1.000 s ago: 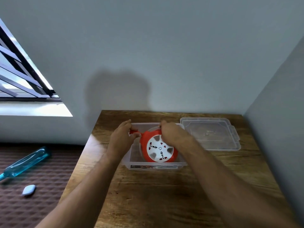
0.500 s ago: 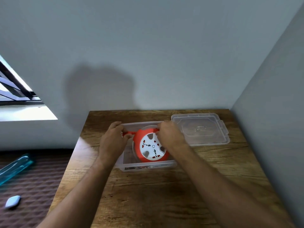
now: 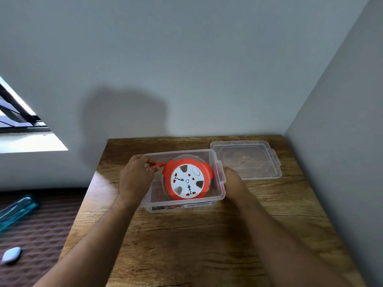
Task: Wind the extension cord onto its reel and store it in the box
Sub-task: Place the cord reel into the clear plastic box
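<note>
Since a second ago our right hand [image 3: 233, 179] has come off the top of the reel [image 3: 187, 179] and slid out to the right end of the box [image 3: 217, 198], so the white socket face that it covered now shows in full. The reel lies flat inside the clear box, orange rim up against the far right corner, with free floor left on the near left side. Our left hand [image 3: 134, 177] is at the left wall, fingers pinched together on the orange plug end [image 3: 154, 163] of the cord, which sticks out from the reel toward that wall (we judge the pinch is there to tuck the stub down below the rim, since a lid will not seat over it). The right hand rests against the outside of the box by its side latch, fingers curled loosely and clamped on nothing that we can see; it looks placed to steady the box while the left hand works. The lid [image 3: 246, 160] lies open side up on the wooden table [image 3: 186, 245], just beside the box on the right and within easy reach. We take the winding as done and the storing as nearly so: the plug end needs settling, then the lid goes on.
</note>
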